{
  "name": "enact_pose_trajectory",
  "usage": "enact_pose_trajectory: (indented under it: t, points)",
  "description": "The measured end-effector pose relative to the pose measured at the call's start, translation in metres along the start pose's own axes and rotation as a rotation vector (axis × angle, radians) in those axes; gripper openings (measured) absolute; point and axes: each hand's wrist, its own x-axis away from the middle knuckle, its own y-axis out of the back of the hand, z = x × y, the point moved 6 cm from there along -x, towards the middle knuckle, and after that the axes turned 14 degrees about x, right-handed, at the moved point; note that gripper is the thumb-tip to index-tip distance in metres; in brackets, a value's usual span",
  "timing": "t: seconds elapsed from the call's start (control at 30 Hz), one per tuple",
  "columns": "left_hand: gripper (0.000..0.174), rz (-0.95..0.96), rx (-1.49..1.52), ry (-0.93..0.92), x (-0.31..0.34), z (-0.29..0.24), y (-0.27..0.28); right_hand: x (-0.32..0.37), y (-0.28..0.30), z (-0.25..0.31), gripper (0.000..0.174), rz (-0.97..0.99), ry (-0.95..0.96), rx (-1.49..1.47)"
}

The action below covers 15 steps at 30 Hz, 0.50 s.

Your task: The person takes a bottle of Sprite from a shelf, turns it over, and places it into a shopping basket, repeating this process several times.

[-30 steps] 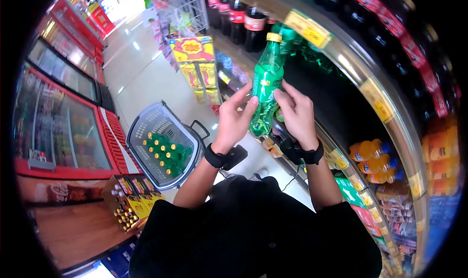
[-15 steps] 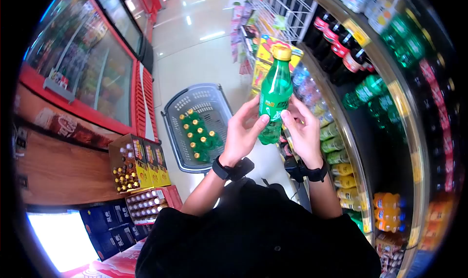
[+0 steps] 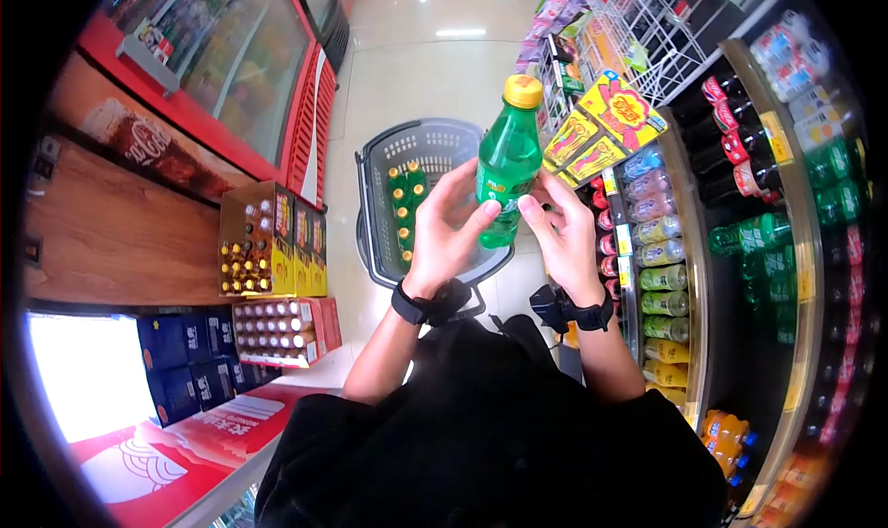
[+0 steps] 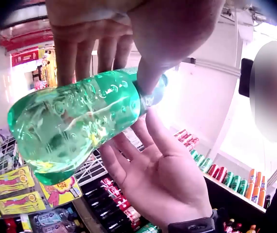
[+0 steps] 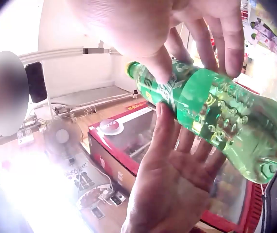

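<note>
A green bottle with a yellow cap (image 3: 511, 153) is held up between both hands in the head view, its cap end highest. The left hand (image 3: 446, 232) grips its left side, thumb on the label and fingers behind. On the other side, the right hand (image 3: 566, 236) holds it the same way. The left wrist view shows the clear green base end of the bottle (image 4: 75, 121) across the fingers. In the right wrist view both thumbs press on the label of the bottle (image 5: 170, 87).
A grey basket (image 3: 375, 218) on the floor holds several yellow-capped green bottles (image 3: 403, 195). Drink shelves (image 3: 698, 343) line the right side, with a wire rack (image 3: 647, 37) beyond. Bottle cartons (image 3: 277, 329) and a red-framed cooler (image 3: 287, 125) stand at left.
The head view has swung, so the basket and shelves appear shifted. Both hands still hold the bottle, which now leans more to the right and hides part of the basket's contents.
</note>
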Motion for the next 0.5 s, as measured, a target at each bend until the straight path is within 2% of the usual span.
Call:
enact_pose_trajectory:
  t: [0.27,0.5]
  points:
    - [0.058,-0.103,-0.121,0.012,-0.014,0.013,0.036,-0.026,-0.029,-0.017,0.045,0.155,-0.05,-0.123]
    - [0.056,-0.175,-0.286,0.037,-0.038,0.03,0.05,-0.065,-0.05,-0.064,0.045,0.27,-0.06,-0.275]
